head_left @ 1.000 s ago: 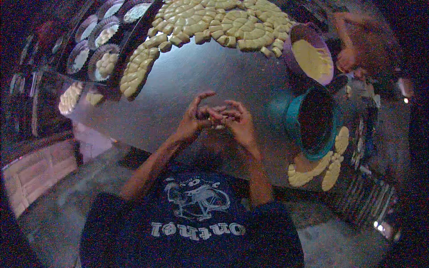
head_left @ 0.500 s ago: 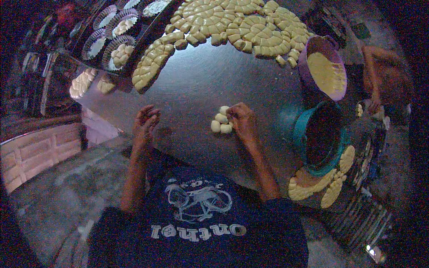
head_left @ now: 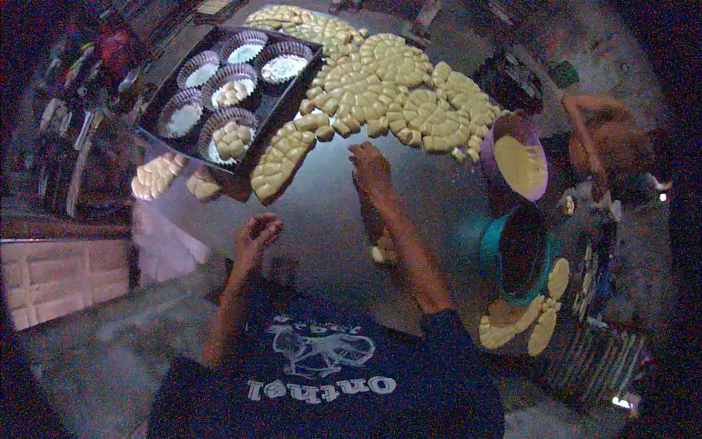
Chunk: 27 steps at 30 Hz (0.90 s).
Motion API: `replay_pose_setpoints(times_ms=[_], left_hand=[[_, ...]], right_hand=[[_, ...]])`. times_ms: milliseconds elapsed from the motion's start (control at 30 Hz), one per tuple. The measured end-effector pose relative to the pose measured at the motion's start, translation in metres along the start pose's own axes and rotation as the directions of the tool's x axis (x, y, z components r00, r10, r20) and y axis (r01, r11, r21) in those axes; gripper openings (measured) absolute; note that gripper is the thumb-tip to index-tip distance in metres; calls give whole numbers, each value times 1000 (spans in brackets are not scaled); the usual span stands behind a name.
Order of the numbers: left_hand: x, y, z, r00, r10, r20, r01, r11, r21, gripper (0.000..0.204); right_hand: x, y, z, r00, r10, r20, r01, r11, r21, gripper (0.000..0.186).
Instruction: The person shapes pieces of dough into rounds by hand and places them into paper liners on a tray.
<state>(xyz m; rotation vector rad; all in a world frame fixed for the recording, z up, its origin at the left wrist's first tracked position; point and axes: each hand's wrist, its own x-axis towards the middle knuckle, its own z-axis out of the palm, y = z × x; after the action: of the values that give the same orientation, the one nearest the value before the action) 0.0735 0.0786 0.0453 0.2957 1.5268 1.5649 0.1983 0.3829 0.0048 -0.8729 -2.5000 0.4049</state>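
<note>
My right hand reaches far over the dark tabletop, its fingers loosely apart just short of the near edge of the cut dough pieces. Nothing shows in it. Below my right forearm lies a small cluster of smooth dough balls, partly hidden by the arm. My left hand hovers at the near left of the table, fingers bent but apart and holding nothing. The cut dough spreads in scored rounds, with a long scored piece at its left end.
A black tray holds several fluted paper-lined tins; two contain dough balls. A purple tub with yellowish contents and a teal basin stand right. Flat dough pieces lie near the basin. Another person's arm is at far right.
My right hand has left the dough balls and moved forward to the cut dough. My left hand stays raised and bent. The view has shifted, showing more of the tray.
</note>
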Motion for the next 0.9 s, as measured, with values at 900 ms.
replay_pose_setpoints(times_ms=[900], left_hand=[[12, 101, 88, 891, 343, 298, -436, 831, 345, 21]], right_hand=[[-94, -105, -85, 850, 464, 251, -389, 229, 893, 29]])
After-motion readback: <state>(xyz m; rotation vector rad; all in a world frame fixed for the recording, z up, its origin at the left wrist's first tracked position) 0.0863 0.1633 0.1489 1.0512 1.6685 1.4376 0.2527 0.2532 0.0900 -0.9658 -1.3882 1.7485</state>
